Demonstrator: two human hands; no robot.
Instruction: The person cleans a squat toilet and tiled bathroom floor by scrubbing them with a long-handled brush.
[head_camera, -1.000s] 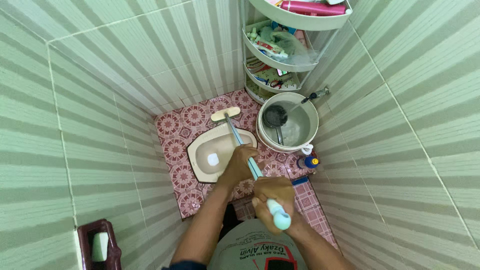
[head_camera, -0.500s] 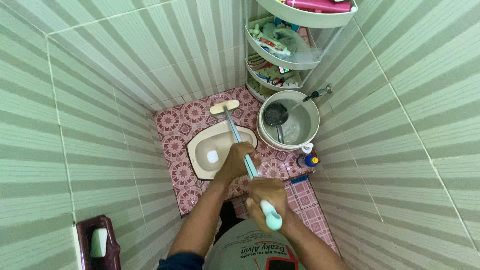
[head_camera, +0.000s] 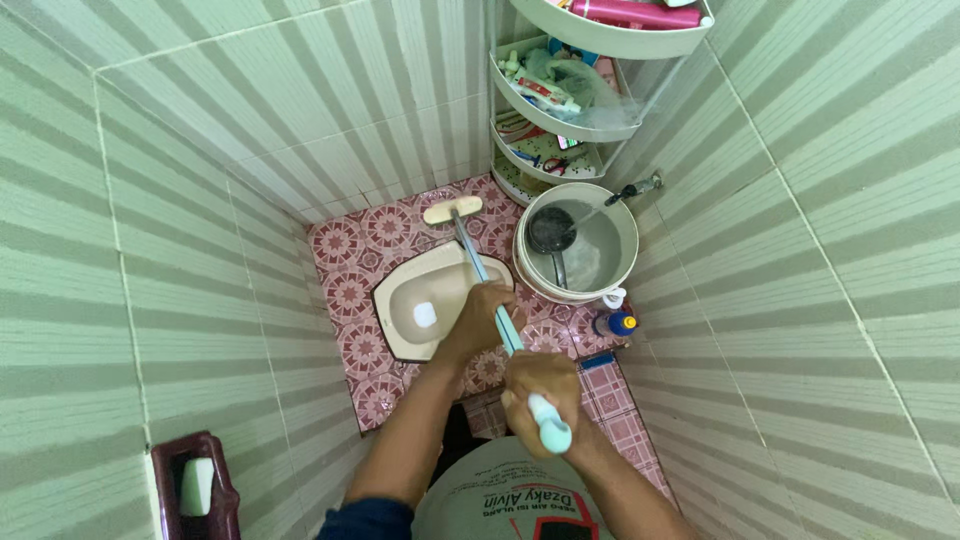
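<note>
Long-handled floor brush is held two-handed: left hand clenched mid-shaft, right hand clenched around the rounded grip end. Brush head is set on the patterned floor tiles, just behind the squat toilet. Judged light, stiff, possibly slippery when wet; best held spread along the shaft
</note>
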